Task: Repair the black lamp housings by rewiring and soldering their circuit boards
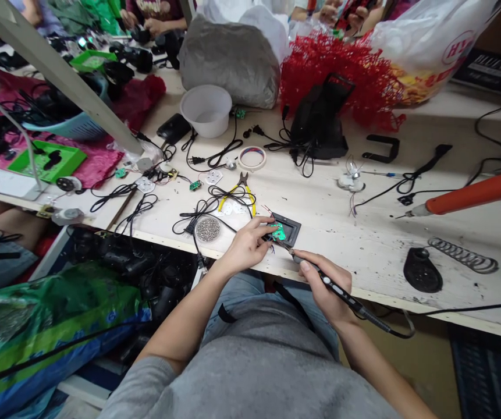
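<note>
Head view: a small green circuit board [279, 232] is seen lying in a black square frame [292, 223] near the front edge of a cluttered white workbench [363, 233]. The board is pinched at its near-left edge by the left hand [247, 247], fingers closed on it. A slim black soldering iron [341, 294] is gripped pen-fashion in the right hand [325, 285], fingers wrapped tight around the barrel. Its long axis runs from lower right to upper left, with the tip at the board and the cable trailing right. The board is judged light, thin, stiff and fragile, best held by its edges; the iron by its grip only. Yellow-handled pliers [239, 195] lie beyond.
</note>
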`<state>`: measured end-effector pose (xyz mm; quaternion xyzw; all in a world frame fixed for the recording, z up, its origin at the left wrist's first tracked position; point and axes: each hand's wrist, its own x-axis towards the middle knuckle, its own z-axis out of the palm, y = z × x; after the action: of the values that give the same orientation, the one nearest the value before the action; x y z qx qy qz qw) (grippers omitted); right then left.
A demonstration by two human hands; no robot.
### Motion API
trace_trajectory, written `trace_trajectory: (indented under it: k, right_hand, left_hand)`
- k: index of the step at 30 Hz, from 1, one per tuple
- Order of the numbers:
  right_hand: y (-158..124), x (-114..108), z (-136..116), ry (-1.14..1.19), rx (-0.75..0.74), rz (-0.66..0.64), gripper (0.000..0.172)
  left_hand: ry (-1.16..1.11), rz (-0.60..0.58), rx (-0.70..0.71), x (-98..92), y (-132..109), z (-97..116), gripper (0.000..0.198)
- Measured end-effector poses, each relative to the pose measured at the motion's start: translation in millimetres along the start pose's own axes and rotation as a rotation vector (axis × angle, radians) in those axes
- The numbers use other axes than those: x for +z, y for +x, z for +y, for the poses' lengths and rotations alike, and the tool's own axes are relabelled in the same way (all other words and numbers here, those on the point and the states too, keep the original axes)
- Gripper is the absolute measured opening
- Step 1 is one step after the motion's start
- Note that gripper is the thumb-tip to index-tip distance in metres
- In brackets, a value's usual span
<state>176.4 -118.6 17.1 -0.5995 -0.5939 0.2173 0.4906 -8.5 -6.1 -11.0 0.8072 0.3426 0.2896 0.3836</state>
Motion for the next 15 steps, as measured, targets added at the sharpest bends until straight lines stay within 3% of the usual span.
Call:
trace_trajectory:
  k: [15]
  right_hand:
    - [1.5, -3.5, -6.7, -0.018, -0.044, 0.001, 0.018]
  left_hand:
    - [-0.075, -0.017, -0.075, -1.7, 0.9, 4.9, 0.041]
